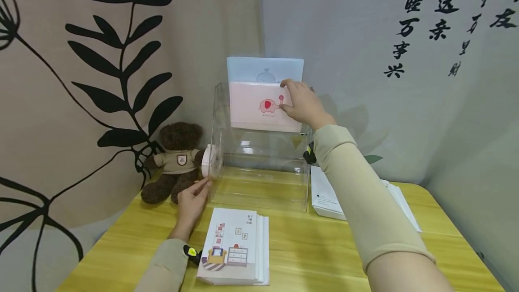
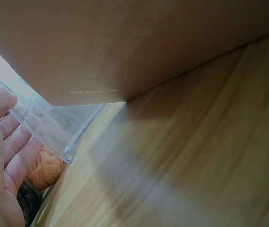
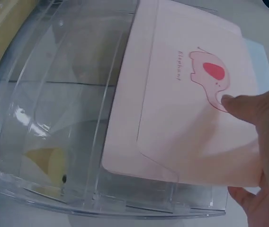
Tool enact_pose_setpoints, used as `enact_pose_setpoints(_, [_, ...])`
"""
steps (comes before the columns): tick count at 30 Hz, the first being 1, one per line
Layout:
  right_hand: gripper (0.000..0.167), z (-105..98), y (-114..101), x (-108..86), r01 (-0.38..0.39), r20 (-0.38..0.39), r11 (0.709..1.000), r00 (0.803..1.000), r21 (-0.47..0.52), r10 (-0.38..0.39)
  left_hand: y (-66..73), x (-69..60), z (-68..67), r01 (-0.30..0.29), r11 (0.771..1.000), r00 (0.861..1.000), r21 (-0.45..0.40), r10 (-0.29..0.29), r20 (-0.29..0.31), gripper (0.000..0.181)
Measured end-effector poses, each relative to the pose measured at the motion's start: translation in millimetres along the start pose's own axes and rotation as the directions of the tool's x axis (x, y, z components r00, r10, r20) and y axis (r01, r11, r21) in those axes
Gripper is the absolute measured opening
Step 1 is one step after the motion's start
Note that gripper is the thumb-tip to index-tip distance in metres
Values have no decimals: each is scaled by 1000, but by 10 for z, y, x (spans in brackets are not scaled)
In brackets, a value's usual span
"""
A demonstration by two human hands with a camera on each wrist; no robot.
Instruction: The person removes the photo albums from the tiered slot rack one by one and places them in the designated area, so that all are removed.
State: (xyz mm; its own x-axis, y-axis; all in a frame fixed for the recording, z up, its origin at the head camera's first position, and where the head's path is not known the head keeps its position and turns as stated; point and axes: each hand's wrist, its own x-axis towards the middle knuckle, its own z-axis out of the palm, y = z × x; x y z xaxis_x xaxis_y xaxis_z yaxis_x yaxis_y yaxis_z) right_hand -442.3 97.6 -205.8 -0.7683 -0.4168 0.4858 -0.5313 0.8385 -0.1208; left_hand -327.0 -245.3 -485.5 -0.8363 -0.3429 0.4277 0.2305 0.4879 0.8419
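Observation:
A pink notebook (image 1: 247, 107) with a red elephant drawing leans in the top tier of a clear acrylic rack (image 1: 263, 177). My right hand (image 1: 302, 104) holds its right edge, the thumb on the cover (image 3: 186, 137) and other fingers partly hidden behind. Just behind stands a light blue notebook (image 1: 243, 67). Low on the rack's left side, my left hand (image 1: 192, 204) pinches the clear side edge (image 2: 28, 125) between thumb and fingers. Close to that forearm is a stack of white books (image 1: 229, 247), whose top cover shows furniture drawings.
A brown teddy bear (image 1: 181, 163) sits left of the rack, near a white round object (image 1: 207, 160). Right of the rack, white books (image 1: 326, 197) lie partly under my right arm. An orange yarn ball (image 2: 47, 168) shows by the left fingers. All stand on a wooden table (image 1: 308, 256).

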Motion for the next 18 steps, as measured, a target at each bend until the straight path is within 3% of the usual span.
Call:
enact_pose_setpoints(5, [57, 1, -25, 22, -1, 23, 999, 1000, -38, 2, -18, -6, -13, 11, 1000, 1000, 6, -11, 6, 33])
enact_pose_setpoints(12, [60, -44, -24, 32, -59, 59, 994, 996, -88, 65, -53, -35, 16, 42, 999, 999, 6, -42, 12, 31])
enact_pose_setpoints(15, [61, -55, -17, 14, -17, 59, 994, 998, -109, 23, -51, -37, 18, 37, 999, 999, -2, -37, 9, 32])
enact_pose_setpoints(18, [64, -70, -19, -26, 76, 78, 985, 995, -155, -65, -39, -19, 2, 13, 1000, 1000, -2, -13, -2, 33])
